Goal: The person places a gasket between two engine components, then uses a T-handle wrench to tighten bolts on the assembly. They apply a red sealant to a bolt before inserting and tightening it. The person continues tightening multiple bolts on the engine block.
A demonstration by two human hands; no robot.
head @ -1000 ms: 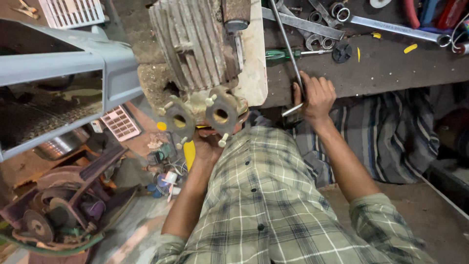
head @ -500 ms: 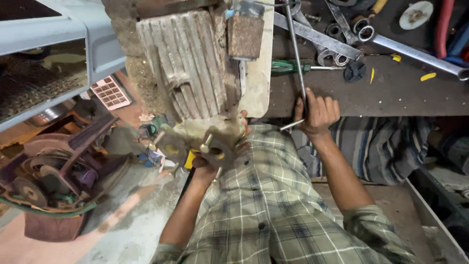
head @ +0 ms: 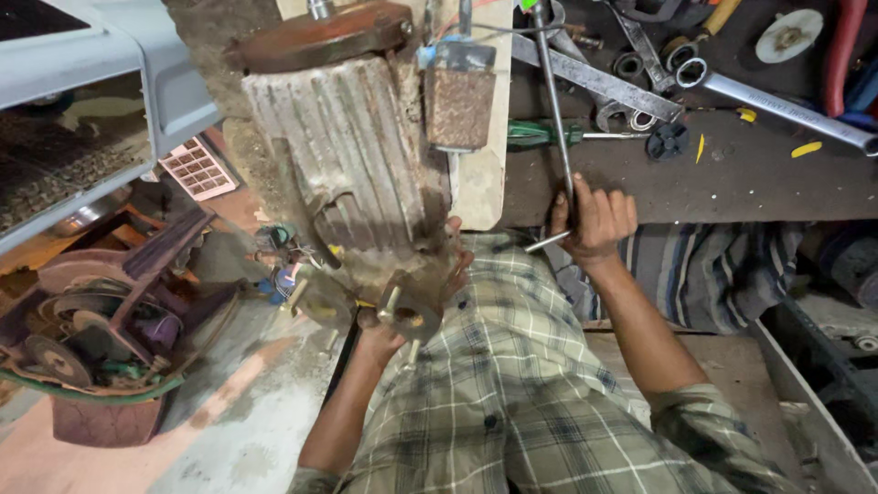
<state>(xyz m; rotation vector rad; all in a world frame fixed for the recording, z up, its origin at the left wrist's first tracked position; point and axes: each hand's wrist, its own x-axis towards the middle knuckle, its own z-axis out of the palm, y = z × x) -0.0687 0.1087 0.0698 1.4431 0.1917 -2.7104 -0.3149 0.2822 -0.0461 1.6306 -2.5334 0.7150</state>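
A rusty finned motor (head: 347, 155) with a round brown end cap and a rusty box (head: 460, 96) on its side rests against the workbench edge. Its lower flange (head: 407, 316), with bolts sticking out, lies over my lap. My left hand (head: 389, 338) holds the motor from underneath at this flange, fingers curled up its right side. My right hand (head: 593, 220) is closed around a long thin steel rod (head: 556, 110) that runs up over the bench; a short cross piece pokes out below my fist.
The dark workbench (head: 732, 187) carries several spanners (head: 777, 91), a green-handled screwdriver (head: 540, 135) and a black knob (head: 670, 140). A striped cloth (head: 722, 265) hangs below it. A grey-blue housing (head: 91, 73) and an old pulley machine (head: 82, 320) stand at the left.
The view has tilted, so the motor's flange sits lower in the picture and its top cap now shows. Both hands keep their grips on the motor and the rod.
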